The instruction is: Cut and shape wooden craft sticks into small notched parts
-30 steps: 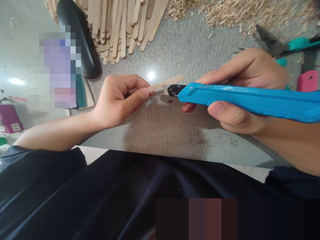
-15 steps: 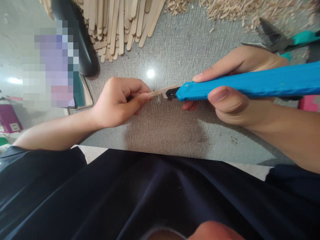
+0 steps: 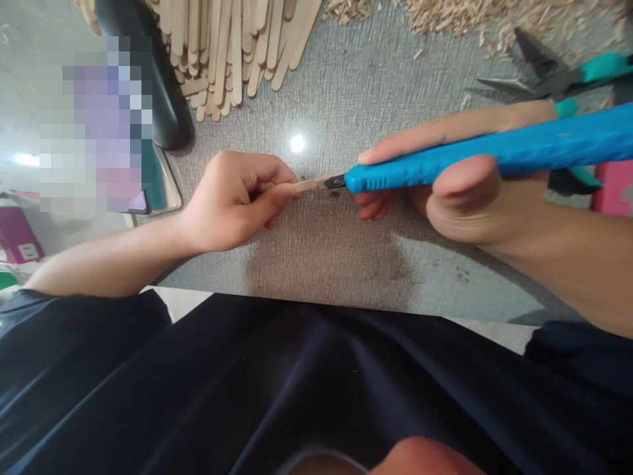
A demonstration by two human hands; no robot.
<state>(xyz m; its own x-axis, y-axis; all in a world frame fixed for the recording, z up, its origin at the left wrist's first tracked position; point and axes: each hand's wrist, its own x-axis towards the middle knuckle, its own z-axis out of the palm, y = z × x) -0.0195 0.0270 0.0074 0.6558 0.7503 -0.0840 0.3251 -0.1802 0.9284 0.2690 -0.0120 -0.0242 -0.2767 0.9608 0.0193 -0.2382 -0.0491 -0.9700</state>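
My left hand (image 3: 242,201) pinches a thin wooden craft stick (image 3: 309,185) between thumb and fingers, its free end pointing right. My right hand (image 3: 459,178) is wrapped round a blue utility knife (image 3: 420,165), index finger stretched along the far side of the handle. The knife's black nose lies over the stick's right part, and the blade touches or nearly touches the wood. Most of the blade and the far end of the stick are hidden by the knife.
A pile of craft sticks (image 3: 232,53) lies at the back. Wood shavings (image 3: 459,20) are heaped at the back right, near pliers (image 3: 544,76) with teal handles. A black case (image 3: 158,86) and a phone (image 3: 161,178) lie at the left on the grey table (image 3: 316,264).
The knife has turned slightly, its handle end rising in view and its nose shifting a little left along the stick. My left hand has stayed almost still.
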